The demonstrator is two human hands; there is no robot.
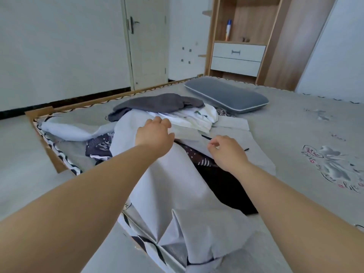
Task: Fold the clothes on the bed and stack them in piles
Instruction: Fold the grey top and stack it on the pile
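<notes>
Both bare arms reach forward over a heap of unfolded clothes on the bed; the left hand lies palm down on a pale blue-grey garment, its fingers loosely bent at the far edge of the cloth, though whether they grip it I cannot tell; the right hand has its fingers curled, thumb and forefinger close together over a light grey garment near a thin black cord, and whether they pinch anything I cannot tell; a dark grey garment and a white garment lie beyond the hands; a dark patterned garment shows beneath; a grey pillow rests farther back.
</notes>
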